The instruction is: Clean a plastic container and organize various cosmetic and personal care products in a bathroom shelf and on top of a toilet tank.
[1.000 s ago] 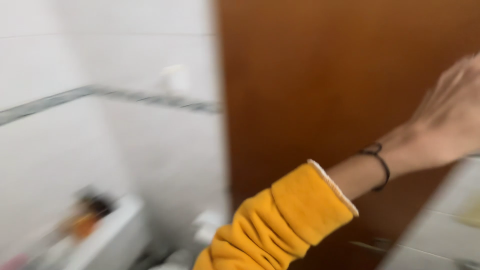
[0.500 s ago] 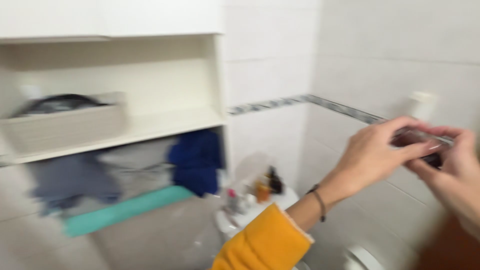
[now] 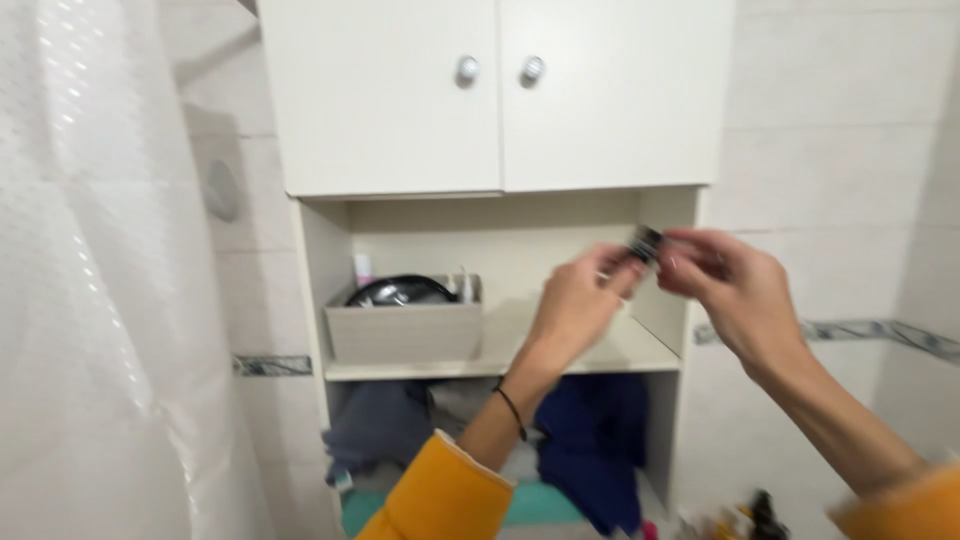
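Both my hands are raised in front of a white wall cabinet's open shelf (image 3: 610, 355). My left hand (image 3: 575, 305) and my right hand (image 3: 730, 285) meet at a small dark object (image 3: 647, 243), pinched between the fingertips of both. It is slightly blurred and I cannot tell what it is. A dark band circles my left wrist, and both arms wear yellow sleeves.
The cabinet has two closed white doors (image 3: 490, 95) with round knobs. A beige basket (image 3: 405, 330) with a dark item and small bottles stands on the shelf. Grey and blue cloths (image 3: 590, 430) hang below. A white shower curtain (image 3: 100, 300) fills the left. Small bottles (image 3: 750, 520) sit at the bottom right.
The view has swung from a brown door, past the tiled corner, to face the cabinet. My hands came together on the small dark object and now hold it before the shelf.
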